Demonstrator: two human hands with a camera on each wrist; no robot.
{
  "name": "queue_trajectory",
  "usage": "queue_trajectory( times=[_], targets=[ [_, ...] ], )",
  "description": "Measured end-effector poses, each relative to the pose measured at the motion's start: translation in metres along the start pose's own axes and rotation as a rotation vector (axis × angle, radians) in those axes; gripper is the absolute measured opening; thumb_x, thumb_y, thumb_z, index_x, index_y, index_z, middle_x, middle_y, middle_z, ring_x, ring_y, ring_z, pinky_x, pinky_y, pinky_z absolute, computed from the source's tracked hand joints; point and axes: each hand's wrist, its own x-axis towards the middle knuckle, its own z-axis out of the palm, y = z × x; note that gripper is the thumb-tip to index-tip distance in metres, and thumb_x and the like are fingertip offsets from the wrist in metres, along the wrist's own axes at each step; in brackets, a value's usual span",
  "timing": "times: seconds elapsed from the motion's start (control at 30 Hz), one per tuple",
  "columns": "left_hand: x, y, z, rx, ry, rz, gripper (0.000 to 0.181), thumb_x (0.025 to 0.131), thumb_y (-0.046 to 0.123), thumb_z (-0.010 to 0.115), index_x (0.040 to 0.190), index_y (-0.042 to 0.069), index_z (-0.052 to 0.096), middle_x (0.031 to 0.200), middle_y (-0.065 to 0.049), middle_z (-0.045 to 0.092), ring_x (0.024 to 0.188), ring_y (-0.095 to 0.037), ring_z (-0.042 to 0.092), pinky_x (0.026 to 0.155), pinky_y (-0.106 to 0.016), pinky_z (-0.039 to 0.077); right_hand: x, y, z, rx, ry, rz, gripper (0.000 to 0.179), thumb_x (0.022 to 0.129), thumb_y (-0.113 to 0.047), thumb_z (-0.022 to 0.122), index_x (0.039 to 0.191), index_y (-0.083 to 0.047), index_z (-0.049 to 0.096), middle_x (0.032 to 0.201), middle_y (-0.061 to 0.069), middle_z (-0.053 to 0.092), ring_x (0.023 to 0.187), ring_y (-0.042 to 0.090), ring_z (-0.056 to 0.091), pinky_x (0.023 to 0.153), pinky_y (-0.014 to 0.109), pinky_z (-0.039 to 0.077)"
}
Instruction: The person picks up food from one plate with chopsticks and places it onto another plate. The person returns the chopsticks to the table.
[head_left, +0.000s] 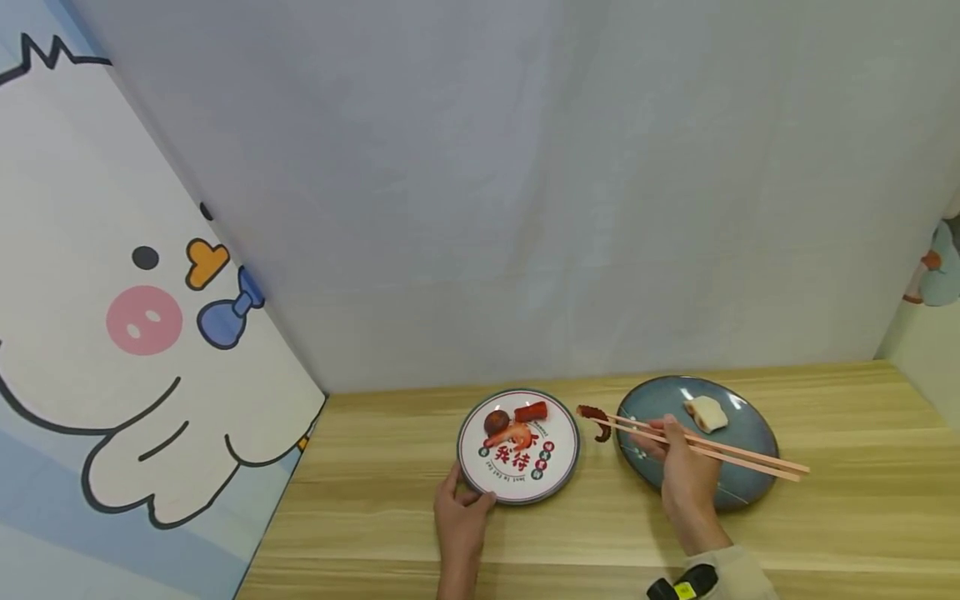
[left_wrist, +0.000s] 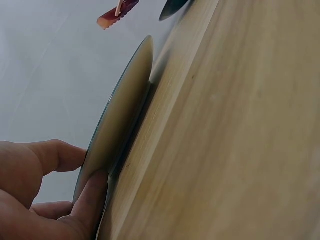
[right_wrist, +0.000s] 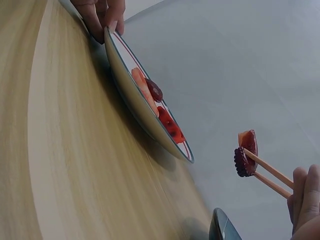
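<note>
My right hand (head_left: 688, 479) holds a pair of wooden chopsticks (head_left: 738, 457), whose tips grip a dark red curled octopus tentacle (head_left: 595, 412) in the air between two plates. Suckers show along its edge in the right wrist view. My left hand (head_left: 461, 517) pinches the near-left rim of a white plate (head_left: 487, 482) with red characters, thumb above and fingers beneath in the left wrist view. On that plate lie a shrimp (head_left: 513, 435), a round brown piece of food (head_left: 496, 422) and a red sausage-like piece (head_left: 531, 411). Below my right hand is a blue-grey plate (head_left: 738, 485).
A white piece of food with a brown edge (head_left: 707, 413) lies on the blue-grey plate. Both plates stand on a wood-grain table (head_left: 360, 500). Behind it hangs a pale grey cloth (head_left: 525, 208), and a cartoon-printed panel (head_left: 150, 417) rises on the left.
</note>
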Motion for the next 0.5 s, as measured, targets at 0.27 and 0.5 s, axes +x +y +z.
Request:
queue_trajectory(
  times=[0.27, 0.5],
  targets=[
    [0.0003, -0.0007, 0.0005, 0.012, 0.010, -0.012, 0.082, 0.078, -0.018, 0.075, 0.154, -0.007, 0.047, 0.137, -0.025, 0.052, 0.090, -0.023, 0.062, 0.062, -0.021, 0.053, 0.0009, -0.0045, -0.0033, 0.017, 0.016, -0.009, 0.032, 0.108, -0.006, 0.055, 0.086, -0.007, 0.077, 0.079, 0.004, 0.075, 0.066, 0.013, 0.077, 0.072, 0.025, 0.063],
    [0.0000, -0.0001, -0.0001, 0.005, 0.006, -0.006, 0.082, 0.078, -0.018, 0.075, 0.153, -0.008, 0.046, 0.137, -0.026, 0.051, 0.090, -0.022, 0.062, 0.062, -0.020, 0.053, 0.0038, -0.0067, -0.0072, 0.085, 0.039, -0.021, 0.032, 0.107, -0.003, 0.055, 0.085, -0.006, 0.078, 0.082, 0.005, 0.074, 0.067, 0.015, 0.077, 0.071, 0.026, 0.063]
  ],
)
